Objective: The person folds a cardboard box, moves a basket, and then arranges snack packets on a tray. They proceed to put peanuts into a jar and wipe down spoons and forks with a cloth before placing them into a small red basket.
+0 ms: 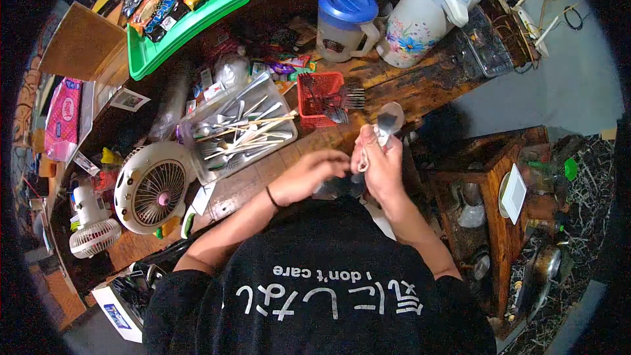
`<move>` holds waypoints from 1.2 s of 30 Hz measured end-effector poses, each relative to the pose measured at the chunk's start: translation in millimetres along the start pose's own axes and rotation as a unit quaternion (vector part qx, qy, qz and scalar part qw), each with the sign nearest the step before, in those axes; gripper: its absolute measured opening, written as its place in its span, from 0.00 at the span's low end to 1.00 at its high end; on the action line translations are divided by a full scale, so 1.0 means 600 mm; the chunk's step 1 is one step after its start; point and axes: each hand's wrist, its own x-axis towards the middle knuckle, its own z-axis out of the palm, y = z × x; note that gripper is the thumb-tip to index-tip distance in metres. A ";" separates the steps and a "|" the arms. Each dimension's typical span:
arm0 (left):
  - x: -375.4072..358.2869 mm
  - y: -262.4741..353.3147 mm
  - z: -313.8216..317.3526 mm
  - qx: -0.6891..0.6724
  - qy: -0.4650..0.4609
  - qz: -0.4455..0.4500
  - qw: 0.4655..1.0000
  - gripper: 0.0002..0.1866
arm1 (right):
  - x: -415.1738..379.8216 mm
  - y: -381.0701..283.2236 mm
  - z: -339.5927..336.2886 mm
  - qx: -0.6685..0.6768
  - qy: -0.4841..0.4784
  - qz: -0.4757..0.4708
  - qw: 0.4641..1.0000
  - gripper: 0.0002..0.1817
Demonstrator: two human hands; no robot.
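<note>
My right hand (382,161) is closed around a metal spoon (390,118), its bowl sticking up above the fingers. Some crumpled white material (363,161), perhaps cloth or tissue, shows in the same grip. Close on its left is my left hand (312,174), slightly blurred, with loosely bent fingers pointing at the right hand and no object visible in them. Beyond the left hand, a clear plastic tray (289,139) contains many spoons, forks and wooden chopsticks. A red basket (309,117) with several forks stands on the table ahead of both hands.
A blue-lidded pitcher (342,33) and a flowered thermos (420,23) stand at the back. To the left are a round fan (156,190), a smaller fan (95,230) and a green tray (148,59) with snack packets. A wooden shelf unit (503,223) stands at the right.
</note>
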 end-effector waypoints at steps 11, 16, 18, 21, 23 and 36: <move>-0.004 0.076 -0.018 0.071 0.226 0.205 0.950 0.11 | -0.027 0.031 0.041 -0.065 -0.192 0.121 0.972 0.15; 0.000 0.082 -0.057 0.077 0.299 0.211 0.928 0.12 | -0.032 0.018 0.042 -0.137 -0.217 0.136 0.957 0.17; -0.002 0.088 -0.076 0.032 0.337 0.182 0.923 0.13 | -0.036 0.027 0.033 -0.150 -0.217 0.135 0.955 0.16; -0.001 0.117 -0.103 0.035 0.460 0.264 0.847 0.13 | -0.054 0.045 0.015 -0.155 -0.221 0.151 0.951 0.16; -0.006 0.134 -0.122 0.031 0.444 0.289 0.848 0.13 | -0.061 0.059 -0.003 -0.122 -0.215 0.183 0.951 0.14; 0.082 0.037 -0.082 0.479 0.269 0.311 0.776 0.20 | -0.035 0.047 -0.011 -0.126 -0.135 0.134 0.974 0.10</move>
